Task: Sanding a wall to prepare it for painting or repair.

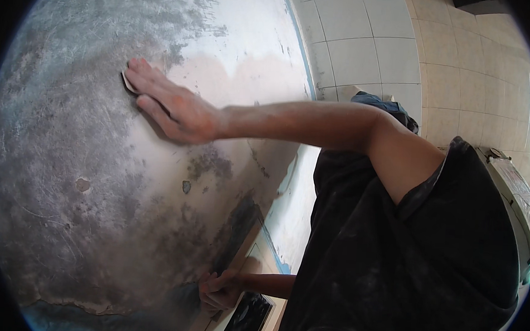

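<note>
My right hand (pixel 174 108) presses nearly flat on the patchy grey-and-white plastered wall (pixel 79 233), at the end of my outstretched arm. Under its fingers is a piece of sandpaper (pixel 128 83), pale with a dark edge; most of it is hidden by the hand. White dust coats the skin of that arm. Lower down, my left hand (pixel 219 291) curls its fingers at a tan frame edge (pixel 248 243) along the wall's border. Part of that grip is in shadow.
Beside the left hand lies a dark, dusty panel (pixel 246 319) in a light frame. Grey tiles (pixel 347 61) and beige tiles (pixel 452 86) fill the top right. Dark blue cloth (pixel 396 107) shows beyond my forearm. A pale object with a clear cover (pixel 516 181) stands at the right.
</note>
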Action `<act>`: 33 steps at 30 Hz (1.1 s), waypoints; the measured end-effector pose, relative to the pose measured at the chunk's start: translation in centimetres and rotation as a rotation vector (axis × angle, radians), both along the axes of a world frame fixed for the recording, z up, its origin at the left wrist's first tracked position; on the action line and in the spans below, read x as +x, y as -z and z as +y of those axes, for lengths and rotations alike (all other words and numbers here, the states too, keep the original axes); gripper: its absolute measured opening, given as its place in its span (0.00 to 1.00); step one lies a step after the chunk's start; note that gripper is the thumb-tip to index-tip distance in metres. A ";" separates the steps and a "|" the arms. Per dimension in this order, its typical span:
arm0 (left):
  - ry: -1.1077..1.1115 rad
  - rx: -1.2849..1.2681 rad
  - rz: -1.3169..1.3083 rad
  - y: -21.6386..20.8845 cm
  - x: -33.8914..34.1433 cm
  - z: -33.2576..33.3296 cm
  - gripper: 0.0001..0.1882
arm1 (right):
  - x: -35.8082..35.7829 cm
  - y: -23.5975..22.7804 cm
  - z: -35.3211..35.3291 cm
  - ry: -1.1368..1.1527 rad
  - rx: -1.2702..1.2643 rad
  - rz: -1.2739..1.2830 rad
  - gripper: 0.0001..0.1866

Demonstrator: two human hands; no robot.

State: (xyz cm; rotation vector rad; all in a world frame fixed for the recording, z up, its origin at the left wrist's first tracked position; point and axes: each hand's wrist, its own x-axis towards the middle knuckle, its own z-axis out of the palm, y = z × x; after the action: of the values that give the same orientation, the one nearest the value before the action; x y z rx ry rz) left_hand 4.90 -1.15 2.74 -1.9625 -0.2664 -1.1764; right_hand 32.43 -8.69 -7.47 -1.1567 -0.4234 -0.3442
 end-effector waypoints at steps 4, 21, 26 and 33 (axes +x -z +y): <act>0.012 0.007 0.002 -0.1 -0.4 0.2 0.29 | 0.9 -0.8 -0.2 0.028 0.015 0.137 0.28; 0.010 -0.055 -0.007 0.1 -0.2 -0.1 0.30 | 0.3 -1.9 0.8 0.001 0.023 -0.044 0.31; 0.025 -0.024 -0.009 0.2 -0.2 0.0 0.30 | -0.8 -0.3 1.6 0.000 -0.019 -0.221 0.32; 0.048 -0.010 -0.007 0.3 0.2 -0.1 0.29 | -3.2 -1.5 0.3 -0.040 -0.143 0.035 0.32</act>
State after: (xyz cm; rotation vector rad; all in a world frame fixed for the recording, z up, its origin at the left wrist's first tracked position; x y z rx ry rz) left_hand 5.08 -1.25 2.47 -1.9838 -0.2307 -1.2148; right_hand 29.19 -8.42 -5.98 -1.2897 -0.4448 -0.2616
